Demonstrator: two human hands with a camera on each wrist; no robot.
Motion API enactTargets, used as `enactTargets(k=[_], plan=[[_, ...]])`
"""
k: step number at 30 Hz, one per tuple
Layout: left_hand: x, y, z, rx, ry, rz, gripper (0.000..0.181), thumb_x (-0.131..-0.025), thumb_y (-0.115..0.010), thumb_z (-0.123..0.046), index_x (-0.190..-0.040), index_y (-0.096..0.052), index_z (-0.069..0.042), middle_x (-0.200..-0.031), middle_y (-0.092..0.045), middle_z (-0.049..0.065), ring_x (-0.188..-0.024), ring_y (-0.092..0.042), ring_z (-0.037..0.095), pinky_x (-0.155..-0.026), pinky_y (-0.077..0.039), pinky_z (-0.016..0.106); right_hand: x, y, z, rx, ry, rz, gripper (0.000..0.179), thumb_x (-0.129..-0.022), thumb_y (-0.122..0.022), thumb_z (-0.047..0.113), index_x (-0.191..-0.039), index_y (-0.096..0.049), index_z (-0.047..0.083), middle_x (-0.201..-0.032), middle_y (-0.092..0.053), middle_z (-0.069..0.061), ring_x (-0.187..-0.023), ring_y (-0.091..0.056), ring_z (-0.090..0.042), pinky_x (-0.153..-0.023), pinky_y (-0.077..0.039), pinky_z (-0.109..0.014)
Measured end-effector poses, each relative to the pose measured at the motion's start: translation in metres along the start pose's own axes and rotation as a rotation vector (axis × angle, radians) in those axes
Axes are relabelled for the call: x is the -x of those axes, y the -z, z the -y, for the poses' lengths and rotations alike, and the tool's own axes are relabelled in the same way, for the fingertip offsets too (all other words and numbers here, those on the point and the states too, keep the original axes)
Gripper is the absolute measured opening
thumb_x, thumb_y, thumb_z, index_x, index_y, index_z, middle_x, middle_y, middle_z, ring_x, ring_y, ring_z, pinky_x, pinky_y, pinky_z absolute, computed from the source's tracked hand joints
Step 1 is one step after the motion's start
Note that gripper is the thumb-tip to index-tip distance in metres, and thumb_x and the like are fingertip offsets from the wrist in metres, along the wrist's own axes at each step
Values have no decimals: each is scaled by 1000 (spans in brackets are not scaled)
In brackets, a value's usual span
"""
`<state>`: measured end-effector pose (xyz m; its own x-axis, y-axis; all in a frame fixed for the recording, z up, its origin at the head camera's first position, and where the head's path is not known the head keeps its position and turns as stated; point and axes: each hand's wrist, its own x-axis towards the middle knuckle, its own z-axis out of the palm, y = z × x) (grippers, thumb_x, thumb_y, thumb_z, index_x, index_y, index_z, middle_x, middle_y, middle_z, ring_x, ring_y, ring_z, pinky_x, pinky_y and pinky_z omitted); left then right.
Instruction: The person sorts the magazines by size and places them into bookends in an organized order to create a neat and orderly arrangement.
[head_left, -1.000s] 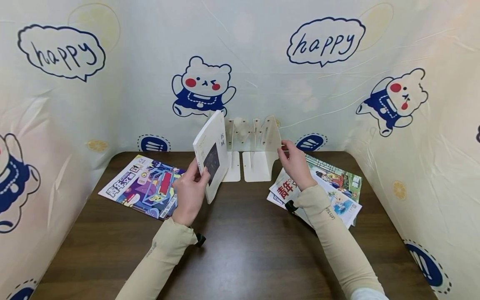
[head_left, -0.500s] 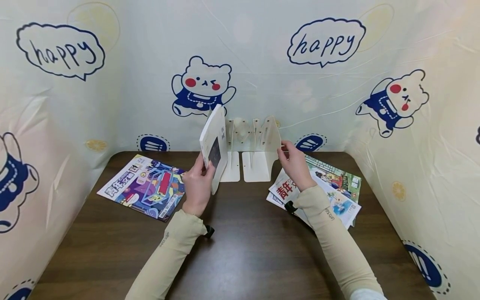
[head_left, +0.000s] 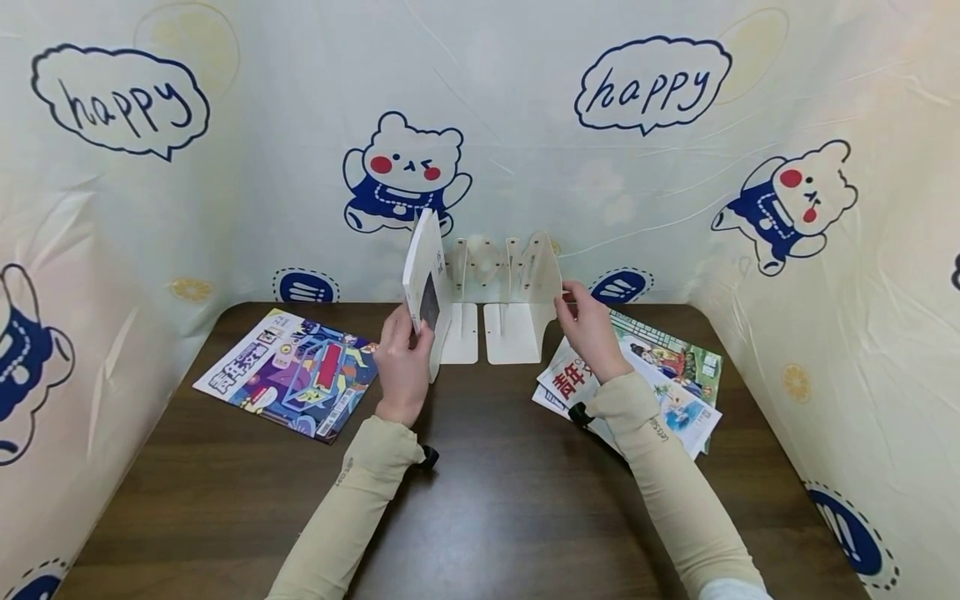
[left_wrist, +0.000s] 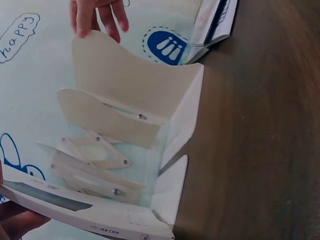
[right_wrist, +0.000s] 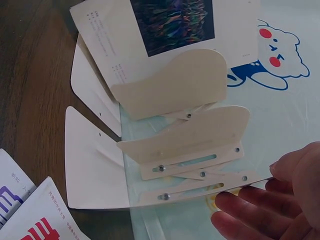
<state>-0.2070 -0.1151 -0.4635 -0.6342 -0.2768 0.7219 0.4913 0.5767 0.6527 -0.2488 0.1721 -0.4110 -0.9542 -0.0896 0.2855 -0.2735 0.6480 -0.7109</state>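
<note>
My left hand (head_left: 403, 367) grips a white book (head_left: 429, 267) by its near edge, thumb on the cover side. The book stands upright against the left side of a cream expanding metal bookend (head_left: 517, 333). In the right wrist view its cover shows a dark, colourful picture (right_wrist: 175, 25), partly behind one of the bookend's dividers (right_wrist: 180, 80). With thumb and fingers, my right hand (head_left: 592, 333) pinches the edge of the bookend's right end plate (left_wrist: 130, 75). Scissor-like riveted links (left_wrist: 97, 150) join the upright plates.
A colourful magazine (head_left: 292, 375) lies flat on the left of the brown wooden table (head_left: 495, 500). Several overlapping magazines (head_left: 675, 400) lie at the right, partly under my right forearm. A patterned curtain (head_left: 525, 167) surrounds the table's back and sides.
My left hand has moved right and slightly away from me, bringing the white book closer to the bookend and turning it more edge-on. My right hand stays at the end plate.
</note>
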Motion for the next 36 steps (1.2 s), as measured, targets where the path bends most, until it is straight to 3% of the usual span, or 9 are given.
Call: enactTargets(k=[8, 17, 22, 25, 31, 36], plan=[[6, -5, 6, 4, 37, 4, 54, -97, -70, -1, -149, -56, -4, -112, -55, 24, -106, -64, 36, -92, -60, 54, 0, -1, -1, 9, -4, -1, 39, -110, -54, 23, -144, -54, 6, -133, -66, -21, -113, -68, -37, -91, -62, -50], [7, -9, 9, 30, 77, -2, 55, -98, -70, -3, -151, -54, -7, -111, -55, 23, -107, -65, 36, -90, -61, 54, 0, -1, -1, 7, -22, 6, 39, -110, -54, 23, -145, -53, 7, -135, -65, -20, -114, -68, -37, -92, -61, -49], [6, -9, 8, -17, 79, 2, 36, -99, -72, -11, -132, -65, 1, -104, -60, 21, -93, -65, 32, -78, -64, 49, 1, 0, -1, -6, -30, 13, 39, -110, -55, 22, -146, -52, 8, -136, -64, -20, -115, -67, -37, -92, -61, -50], [4, -6, 6, -59, 81, 39, 27, -98, -74, -14, -118, -66, 3, -98, -61, 18, -85, -63, 31, -73, -62, 46, 0, 0, -1, -3, -22, 12, 39, -110, -54, 23, -146, -52, 8, -135, -64, -20, -114, -68, -37, -91, -62, -49], [0, -2, 6, -112, 86, 141, 23, -97, -73, -10, -113, -63, 3, -95, -59, 17, -81, -63, 29, -71, -63, 45, 0, 0, -1, -6, -12, 6, 39, -110, -55, 22, -146, -53, 8, -134, -65, -20, -114, -68, -37, -90, -62, -49], [-3, -1, 7, -126, 75, 145, 19, -97, -71, -6, -110, -60, 3, -97, -55, 19, -83, -62, 33, -71, -61, 47, 1, -1, -1, -9, -14, 12, 40, -110, -53, 24, -147, -51, 8, -136, -64, -20, -115, -68, -37, -91, -62, -50]])
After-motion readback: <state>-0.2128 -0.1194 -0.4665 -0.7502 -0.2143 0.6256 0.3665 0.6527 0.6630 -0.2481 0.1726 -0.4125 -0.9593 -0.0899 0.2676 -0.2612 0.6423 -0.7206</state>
